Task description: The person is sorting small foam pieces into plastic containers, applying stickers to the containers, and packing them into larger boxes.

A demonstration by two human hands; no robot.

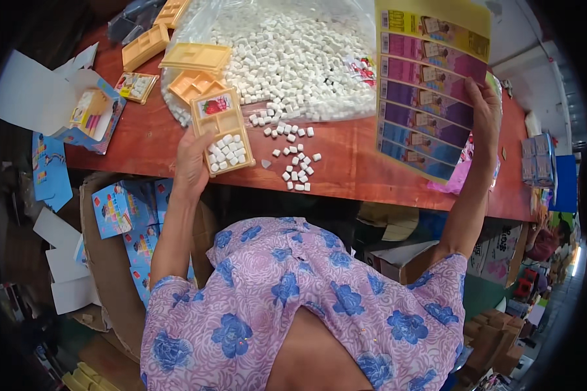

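My left hand (192, 159) grips a tan plastic compartment case (210, 128), tilted up over the table's front edge. White cube-like pieces (227, 152) fill its lower part, and a strawberry picture lies in the upper part. Raised at the right, my right hand (484, 104) pinches a sheet of printed labels (427, 98) by its right edge. The sheet has yellow, pink, purple and blue strips. Loose white pieces (298, 166) lie scattered on the table between my hands.
A large transparent bag (287, 52) of white pieces spreads across the red-brown table (352, 159). Tan cases (195, 57) sit left of it, beside an open blue box (98, 114). A carton (98, 215) of blue boxes stands below. Another person (548, 244) is far right.
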